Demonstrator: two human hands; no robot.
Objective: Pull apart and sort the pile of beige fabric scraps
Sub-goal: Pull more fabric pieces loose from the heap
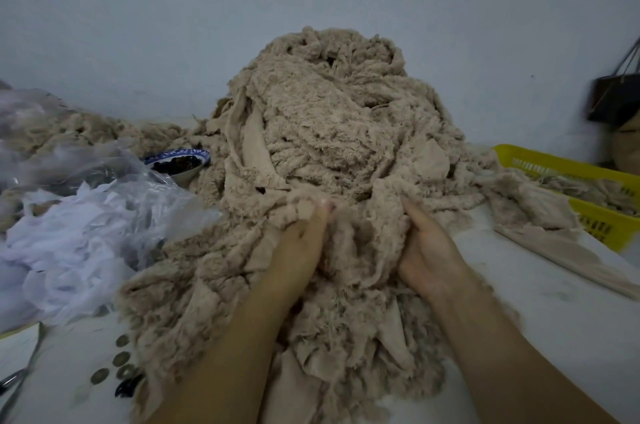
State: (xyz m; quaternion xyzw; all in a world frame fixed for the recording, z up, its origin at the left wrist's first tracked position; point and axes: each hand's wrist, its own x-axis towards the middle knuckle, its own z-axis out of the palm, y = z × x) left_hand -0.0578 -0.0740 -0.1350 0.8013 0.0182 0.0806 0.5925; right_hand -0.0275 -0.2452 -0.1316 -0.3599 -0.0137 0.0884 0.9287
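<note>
On the white table [554, 319], against a pale wall, the pile of beige fabric scraps [329, 133] sits mid-frame. It is tall and heaped, and its front edge spills down toward the viewer, between both forearms. The scraps are a mix of fluffy fleece and smooth flat strips.

The left hand [298, 243] is at the front of the pile, fingers curled over a fleecy tuft and gripping it. The right hand [426, 250] is just beside it with a fold of fabric between them. Its palm is turned inward and the thumb lies along the fabric. The fingers are dug into the fleece around a fold, with the tips hidden.

A yellow basket [599, 226] stands at the right with some beige scraps inside, and a smooth strip from the pile lies in front of its near wall. Crumpled clear plastic bags [86, 236] lie at the left, touching the pile. Behind them a blue-and-white bowl [180, 160] with dark contents is tucked against the pile's left side. A row of coins [122, 358] lies front left, just beside the fabric edge. A dark bag [613, 98] hangs at the far right by the wall.
</note>
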